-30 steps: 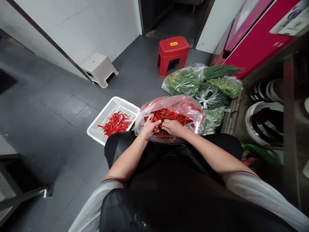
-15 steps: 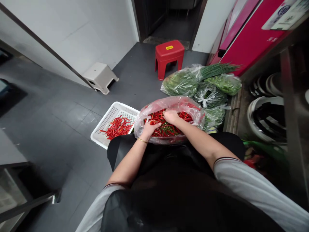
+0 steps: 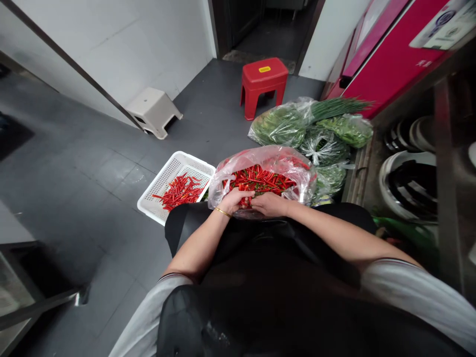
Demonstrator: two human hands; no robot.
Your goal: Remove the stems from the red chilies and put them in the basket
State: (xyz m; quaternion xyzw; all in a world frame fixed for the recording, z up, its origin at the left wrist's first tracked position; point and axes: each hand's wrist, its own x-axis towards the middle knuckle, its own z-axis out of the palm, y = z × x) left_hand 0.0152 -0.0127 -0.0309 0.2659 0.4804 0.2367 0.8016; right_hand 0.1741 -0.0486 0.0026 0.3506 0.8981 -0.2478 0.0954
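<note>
A clear plastic bag (image 3: 267,157) full of red chili peppers (image 3: 264,179) rests in front of my knees. Both hands meet at its near edge. My left hand (image 3: 235,200), with a gold bangle on the wrist, has its fingers curled around several red chilies. My right hand (image 3: 270,203) lies beside it, fingers closed on a chili between the two hands. To the left on the floor sits a white perforated basket (image 3: 167,176) holding a pile of red chilies (image 3: 181,190).
Bags of green vegetables (image 3: 308,130) lie behind the chili bag. A red stool (image 3: 264,78) and a beige stool (image 3: 153,109) stand on the grey floor. A pink cabinet (image 3: 386,59) and shelves with metal bowls (image 3: 407,181) are on the right.
My right hand pulled back from deep in the bag to its near edge and now meets my left hand. The left hand stayed at the near edge.
</note>
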